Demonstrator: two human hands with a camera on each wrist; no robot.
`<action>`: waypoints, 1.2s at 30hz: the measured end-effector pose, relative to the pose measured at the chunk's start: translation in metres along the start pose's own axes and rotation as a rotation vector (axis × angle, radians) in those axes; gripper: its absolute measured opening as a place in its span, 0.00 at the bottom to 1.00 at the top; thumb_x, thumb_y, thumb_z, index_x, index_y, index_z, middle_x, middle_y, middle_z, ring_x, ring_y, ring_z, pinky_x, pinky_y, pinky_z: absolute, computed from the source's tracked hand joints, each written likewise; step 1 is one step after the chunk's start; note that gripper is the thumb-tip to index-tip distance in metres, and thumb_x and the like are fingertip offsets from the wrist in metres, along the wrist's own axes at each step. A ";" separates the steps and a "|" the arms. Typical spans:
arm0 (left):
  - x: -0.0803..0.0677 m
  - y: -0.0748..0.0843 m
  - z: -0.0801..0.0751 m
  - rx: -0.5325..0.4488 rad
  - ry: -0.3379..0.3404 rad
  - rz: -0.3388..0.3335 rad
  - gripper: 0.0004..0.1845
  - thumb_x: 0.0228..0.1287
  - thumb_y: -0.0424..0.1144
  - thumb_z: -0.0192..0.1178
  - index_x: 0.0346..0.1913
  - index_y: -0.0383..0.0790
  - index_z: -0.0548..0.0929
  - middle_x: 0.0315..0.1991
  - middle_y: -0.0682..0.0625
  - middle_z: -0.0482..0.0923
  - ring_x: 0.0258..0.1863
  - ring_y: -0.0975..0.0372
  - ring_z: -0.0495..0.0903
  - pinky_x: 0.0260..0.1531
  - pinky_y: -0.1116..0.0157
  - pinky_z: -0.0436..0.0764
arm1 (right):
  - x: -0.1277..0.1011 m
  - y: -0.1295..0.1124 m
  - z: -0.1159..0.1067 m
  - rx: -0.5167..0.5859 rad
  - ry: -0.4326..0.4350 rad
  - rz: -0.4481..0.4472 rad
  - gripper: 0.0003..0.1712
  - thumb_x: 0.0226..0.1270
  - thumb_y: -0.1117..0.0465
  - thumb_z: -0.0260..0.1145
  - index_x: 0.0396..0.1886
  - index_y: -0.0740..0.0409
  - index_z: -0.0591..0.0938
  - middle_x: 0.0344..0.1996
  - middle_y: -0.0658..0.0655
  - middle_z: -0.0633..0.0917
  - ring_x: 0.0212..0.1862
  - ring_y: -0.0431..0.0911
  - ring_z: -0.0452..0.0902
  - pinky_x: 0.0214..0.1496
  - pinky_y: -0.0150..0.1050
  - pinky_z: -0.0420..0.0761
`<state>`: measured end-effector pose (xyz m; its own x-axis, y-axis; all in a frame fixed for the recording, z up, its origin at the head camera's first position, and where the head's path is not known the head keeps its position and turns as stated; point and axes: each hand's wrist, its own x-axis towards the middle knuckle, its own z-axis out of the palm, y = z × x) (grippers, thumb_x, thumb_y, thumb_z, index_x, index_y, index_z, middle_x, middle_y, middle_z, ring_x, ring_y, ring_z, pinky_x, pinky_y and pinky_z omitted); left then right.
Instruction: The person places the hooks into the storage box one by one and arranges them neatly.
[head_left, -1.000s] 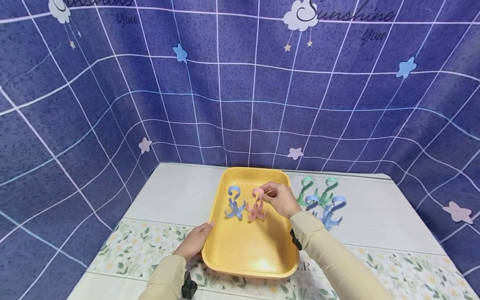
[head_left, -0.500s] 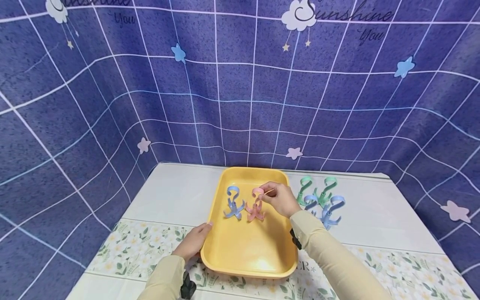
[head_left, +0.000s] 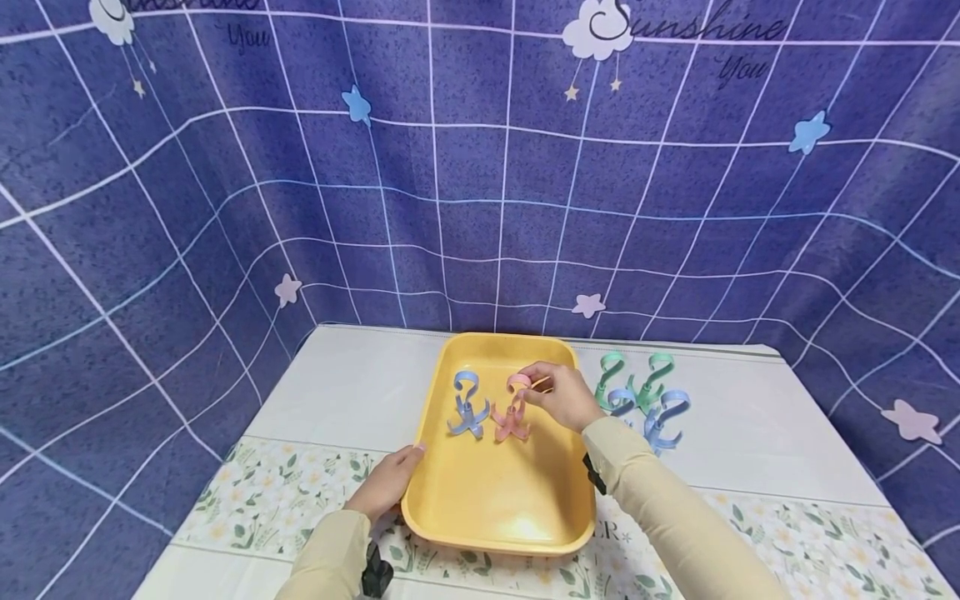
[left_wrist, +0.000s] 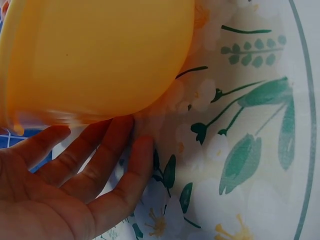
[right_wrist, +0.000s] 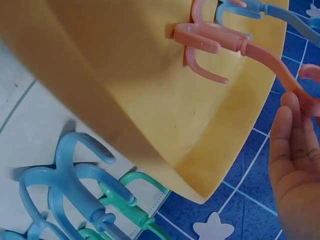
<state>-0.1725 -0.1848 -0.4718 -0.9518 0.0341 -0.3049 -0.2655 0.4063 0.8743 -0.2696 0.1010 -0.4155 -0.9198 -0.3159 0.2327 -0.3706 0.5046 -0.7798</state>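
Note:
A pink claw hook (head_left: 512, 425) stands upright in the yellow tray (head_left: 501, 500), its prongs down and its curved top up. My right hand (head_left: 562, 398) pinches that curved top between thumb and fingers; the right wrist view shows the fingertips against the pink hook (right_wrist: 227, 39). Just left of it in the tray stands a blue claw hook (head_left: 469, 420). My left hand (head_left: 388, 482) is at the tray's left side. In the left wrist view, the left hand's fingers (left_wrist: 102, 165) lie extended against the tray's outer wall (left_wrist: 105, 65).
Right of the tray, beside my right forearm, two green claw hooks (head_left: 649, 392) and two blue claw hooks (head_left: 657, 430) stand close together on the table. The table cover (head_left: 757, 433) is white with a floral band. A blue grid-patterned curtain (head_left: 480, 183) hangs behind.
Almost nothing differs. The pink hook's curved top and my right hand have shifted very slightly to the right; the left hand keeps its place at the tray.

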 end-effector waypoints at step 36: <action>0.000 0.001 -0.001 -0.018 -0.008 0.000 0.31 0.83 0.53 0.42 0.72 0.29 0.69 0.44 0.43 0.84 0.37 0.56 0.85 0.36 0.56 0.85 | -0.002 -0.008 -0.039 -0.020 -0.004 0.029 0.15 0.67 0.68 0.72 0.52 0.66 0.84 0.46 0.63 0.87 0.44 0.55 0.85 0.48 0.48 0.84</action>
<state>-0.1727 -0.1853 -0.4707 -0.9504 0.0411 -0.3082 -0.2687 0.3899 0.8808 -0.2698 0.1288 -0.3871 -0.9298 -0.3041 0.2072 -0.3459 0.5300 -0.7742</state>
